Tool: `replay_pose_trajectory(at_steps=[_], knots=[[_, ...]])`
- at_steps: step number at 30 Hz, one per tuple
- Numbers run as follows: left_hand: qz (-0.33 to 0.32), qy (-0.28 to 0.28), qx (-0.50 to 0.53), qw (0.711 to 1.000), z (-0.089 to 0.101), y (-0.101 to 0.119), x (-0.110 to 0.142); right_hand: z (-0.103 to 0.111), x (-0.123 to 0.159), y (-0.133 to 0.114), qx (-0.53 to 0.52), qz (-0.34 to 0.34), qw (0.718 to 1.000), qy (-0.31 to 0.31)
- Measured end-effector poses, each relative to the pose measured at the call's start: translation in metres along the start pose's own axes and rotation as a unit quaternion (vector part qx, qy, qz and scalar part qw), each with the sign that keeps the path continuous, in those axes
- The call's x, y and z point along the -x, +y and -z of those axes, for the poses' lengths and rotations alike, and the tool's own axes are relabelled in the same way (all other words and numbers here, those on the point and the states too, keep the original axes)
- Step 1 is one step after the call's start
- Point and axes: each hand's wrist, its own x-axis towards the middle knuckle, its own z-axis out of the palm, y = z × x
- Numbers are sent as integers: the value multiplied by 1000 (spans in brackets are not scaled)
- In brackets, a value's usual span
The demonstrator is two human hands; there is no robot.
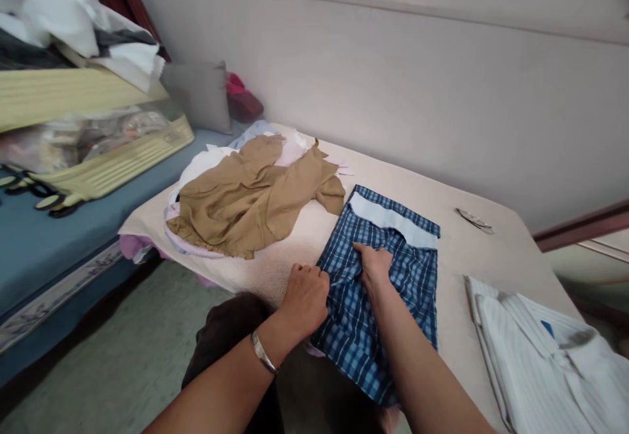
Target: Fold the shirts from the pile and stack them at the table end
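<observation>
A blue checked garment (344,309) with a pale blue band (393,219) near its far end is spread on the bed's front part, its near end hanging over the edge. My left hand (305,299), with a silver bracelet at the wrist, is closed on the garment's left edge. On the middle of the cloth rests my right hand (375,265), its thumb stretched to the left and its other fingers partly hidden. Creases run in the cloth between the two hands.
A brown garment (265,191) lies crumpled over lighter clothes to the left. Eyeglasses (474,219) and a folded white striped shirt (535,355) are on the right. Further left stand a yellow ridged rack (83,93) with bags and a grey cushion (199,96). A wall (368,73) runs behind.
</observation>
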Motion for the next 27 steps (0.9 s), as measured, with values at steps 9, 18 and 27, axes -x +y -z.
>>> replay_pose_trajectory(at_steps=[9,18,27], knots=[[-1,-52,-15,999,-1,-7,4,31,6,-17,197,54,977,-64],[13,-109,-7,994,16,-25,2,11,58,-3,357,538,758,-92],[21,-59,1,998,32,-51,7,55,67,-3,348,487,765,-237]])
